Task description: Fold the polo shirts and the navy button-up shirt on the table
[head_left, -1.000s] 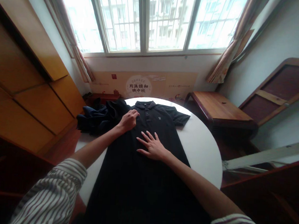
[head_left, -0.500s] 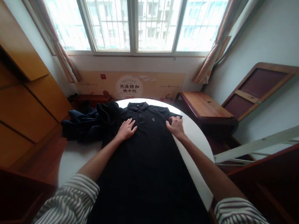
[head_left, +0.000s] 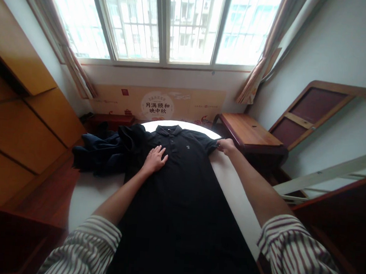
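Observation:
A black polo shirt [head_left: 182,195] lies spread front side up, its collar toward the window and its hem toward me. On the chest, left of the button placket, my left hand [head_left: 156,159] rests flat with the fingers spread. My right hand [head_left: 225,146] pinches the cuff of the shirt's right-side sleeve between thumb and fingers. Under the shirt is a round white table [head_left: 96,193]. Beside the left sleeve sits a crumpled heap of dark clothes [head_left: 102,152], partly overlapping the shirt's edge.
A low wooden side table [head_left: 252,129] stands beyond the table at the right. Orange cabinets [head_left: 20,130] line the left wall. A white metal rail [head_left: 331,170] slants across the right, and a barred window [head_left: 166,23] fills the back wall.
My right hand has moved outward to the right, from the shirt's shoulder edge to the sleeve cuff, and has closed on it. My left hand has stayed on the chest.

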Demonstrator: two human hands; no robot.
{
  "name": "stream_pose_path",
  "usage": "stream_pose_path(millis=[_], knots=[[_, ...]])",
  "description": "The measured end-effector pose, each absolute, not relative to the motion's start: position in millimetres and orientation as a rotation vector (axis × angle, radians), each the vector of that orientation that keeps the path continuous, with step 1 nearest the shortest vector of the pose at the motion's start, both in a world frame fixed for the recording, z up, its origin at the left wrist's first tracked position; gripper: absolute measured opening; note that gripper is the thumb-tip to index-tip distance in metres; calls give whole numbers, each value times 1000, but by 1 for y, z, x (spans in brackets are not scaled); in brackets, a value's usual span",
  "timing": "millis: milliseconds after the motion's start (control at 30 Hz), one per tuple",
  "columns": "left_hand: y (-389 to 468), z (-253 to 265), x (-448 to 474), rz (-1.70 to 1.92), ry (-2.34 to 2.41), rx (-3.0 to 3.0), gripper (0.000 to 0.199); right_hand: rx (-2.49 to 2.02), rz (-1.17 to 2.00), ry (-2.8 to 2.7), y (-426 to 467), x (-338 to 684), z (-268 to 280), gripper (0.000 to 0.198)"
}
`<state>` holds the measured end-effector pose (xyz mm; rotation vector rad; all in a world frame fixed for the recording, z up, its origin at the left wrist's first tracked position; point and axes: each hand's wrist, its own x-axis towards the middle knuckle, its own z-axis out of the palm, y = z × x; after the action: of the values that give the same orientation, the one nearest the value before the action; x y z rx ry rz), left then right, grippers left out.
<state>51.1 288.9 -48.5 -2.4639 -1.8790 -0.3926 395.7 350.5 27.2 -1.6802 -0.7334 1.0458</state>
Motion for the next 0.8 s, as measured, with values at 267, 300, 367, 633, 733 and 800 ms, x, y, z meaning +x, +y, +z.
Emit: stream_pose_path(millis=[267,300,367,633,733,800], knots=[[290,-49,51,-412,-1876,-2467,58,-1817,828,-899,337,413,16,15],[290,-49,51,-419,-1874,-2466,58,-1814,786,-938,336,413,16,11],[290,-49,51,-426,-1873,-2466,58,-1794,679,-1032,336,412,19,7],[288,-47,52,-420,-1871,-2473,58,-1611,622,-1680,341,373,35,25],[288,-46,52,-423,-1877,-2470,58,-1645,642,-1782,349,363,27,11],[288,-45,53,-417,-1882,-2467,57,-1706,588,-1757,360,362,21,8]])
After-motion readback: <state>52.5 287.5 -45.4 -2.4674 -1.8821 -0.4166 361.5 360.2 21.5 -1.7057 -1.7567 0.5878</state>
